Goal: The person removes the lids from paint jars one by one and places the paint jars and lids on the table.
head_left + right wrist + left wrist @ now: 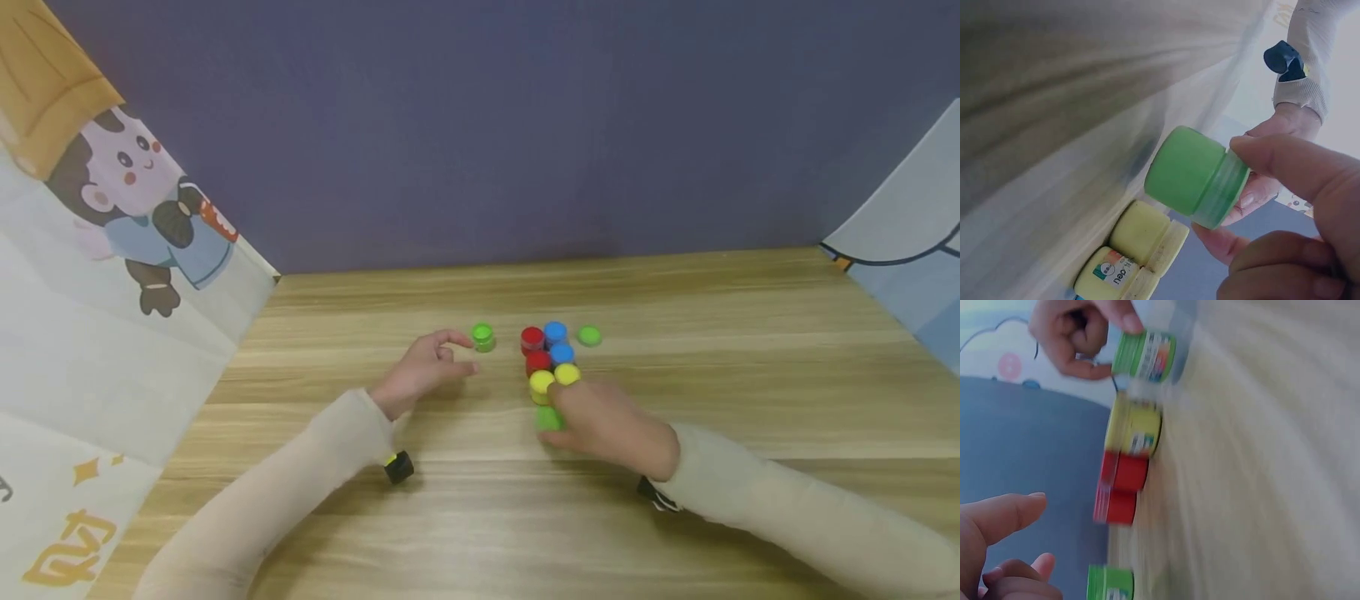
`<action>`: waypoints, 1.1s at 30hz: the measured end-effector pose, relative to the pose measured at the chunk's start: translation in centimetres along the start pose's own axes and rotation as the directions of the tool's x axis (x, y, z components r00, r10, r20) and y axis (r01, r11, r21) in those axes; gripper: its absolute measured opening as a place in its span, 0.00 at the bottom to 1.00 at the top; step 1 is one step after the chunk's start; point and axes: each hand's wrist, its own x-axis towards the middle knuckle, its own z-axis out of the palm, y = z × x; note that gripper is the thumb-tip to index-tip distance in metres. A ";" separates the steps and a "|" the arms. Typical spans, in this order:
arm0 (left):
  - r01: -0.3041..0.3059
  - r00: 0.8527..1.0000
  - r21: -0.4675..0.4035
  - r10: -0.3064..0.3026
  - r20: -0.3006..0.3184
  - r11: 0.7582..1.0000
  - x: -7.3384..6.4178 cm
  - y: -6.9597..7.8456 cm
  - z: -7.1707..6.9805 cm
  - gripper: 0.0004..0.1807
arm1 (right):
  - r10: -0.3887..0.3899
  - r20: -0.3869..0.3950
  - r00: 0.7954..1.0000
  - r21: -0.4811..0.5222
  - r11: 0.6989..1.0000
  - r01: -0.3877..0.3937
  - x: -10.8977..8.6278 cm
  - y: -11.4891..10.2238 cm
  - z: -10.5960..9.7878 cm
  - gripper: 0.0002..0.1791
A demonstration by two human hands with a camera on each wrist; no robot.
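From my feed the right hand point(611, 425) pinches a green pot point(1194, 177) just above the table point(750, 375), next to the yellow pots point(542, 382). Left hand point(423, 371) looks loosely curled, holding nothing, beside another green pot point(482, 336).

A small green jar point(1194, 177) with a green cap and a translucent green body is pinched between the thumb and fingers of the right hand point(611, 425). It is held tilted, cap toward the tabletop point(675, 508), just in front of the two yellow jars point(552, 380). A printed label is seen on its side from the left wrist view. A second green jar point(483, 336) is stood upright on the tabletop, just beside the fingertips of the left hand point(420, 371), which is not touching it.
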 end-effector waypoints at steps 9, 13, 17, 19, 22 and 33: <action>-0.032 0.985 -0.056 0.041 0.166 0.998 -2.3 0.8 2.5 0.26 | -0.061 0.052 0.997 0.039 0.997 0.059 -0.9 -0.2 0.2 0.16; -0.029 0.976 -0.051 0.039 0.213 0.998 -3.2 1.1 3.4 0.25 | -0.104 0.062 0.993 0.059 0.993 0.101 -1.5 -0.4 0.2 0.15; -0.035 0.970 -0.051 0.046 0.238 0.998 -3.8 1.1 4.1 0.26 | -0.128 0.090 0.988 0.080 0.989 0.121 -1.9 -0.7 0.2 0.15; -0.037 0.967 -0.043 0.047 0.249 0.998 -4.1 1.1 4.5 0.25 | -0.123 0.107 0.987 0.094 0.989 0.113 -2.0 -0.8 0.2 0.15; -0.027 0.964 -0.033 0.034 0.265 0.999 -4.6 1.0 5.0 0.24 | -0.122 0.118 0.985 0.101 0.989 0.111 -2.3 -0.9 0.3 0.15; -0.016 0.946 -0.064 0.036 0.321 0.998 -5.1 0.3 6.6 0.22 | -0.194 0.096 0.976 0.103 0.977 0.184 -2.6 -0.4 0.9 0.14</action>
